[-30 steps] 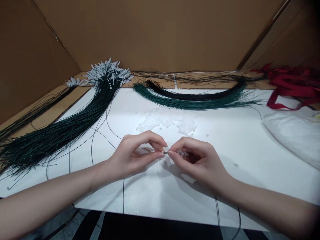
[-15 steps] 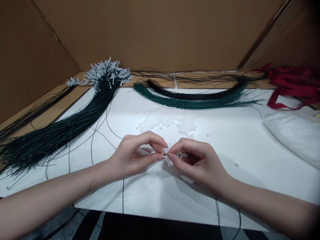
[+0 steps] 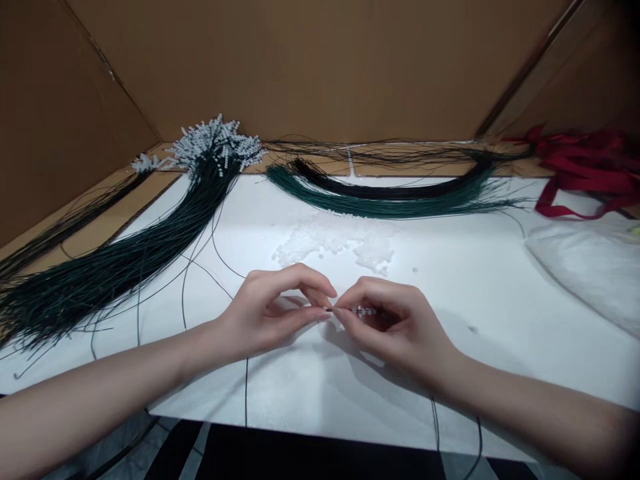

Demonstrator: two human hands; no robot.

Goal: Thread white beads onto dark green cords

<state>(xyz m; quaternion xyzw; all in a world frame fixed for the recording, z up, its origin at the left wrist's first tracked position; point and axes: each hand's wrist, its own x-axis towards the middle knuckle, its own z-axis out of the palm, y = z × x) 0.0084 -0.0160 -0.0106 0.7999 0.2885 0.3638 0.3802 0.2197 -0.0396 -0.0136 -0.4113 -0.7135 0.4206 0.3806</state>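
Over the middle of the white board, my right hand [image 3: 387, 317] pinches a dark thin wire [image 3: 329, 310] between thumb and forefinger. Several white beads [image 3: 365, 311] sit on that wire, partly behind the right fingers. My left hand [image 3: 277, 307] is closed at the wire's tip, thumb against a finger, with the forefinger raised. What looks like a small white bead is in its pinch, mostly hidden by the fingertips. The two hands nearly touch. Just beyond them lies a loose spread of white beads [image 3: 335, 240].
A big bundle of green wires [image 3: 165, 233] with white beaded ends lies at left. Curved green wires [image 3: 380, 208] and black wires [image 3: 370, 191] lie at the back. Red ribbon [image 3: 585, 180] and a clear plastic bag [image 3: 590, 267] are at right. Cardboard walls [image 3: 320, 67] surround the board.
Almost nothing differs. Both hands keep their pinch at the wire's tip, with only a very slight shift of the fingers.
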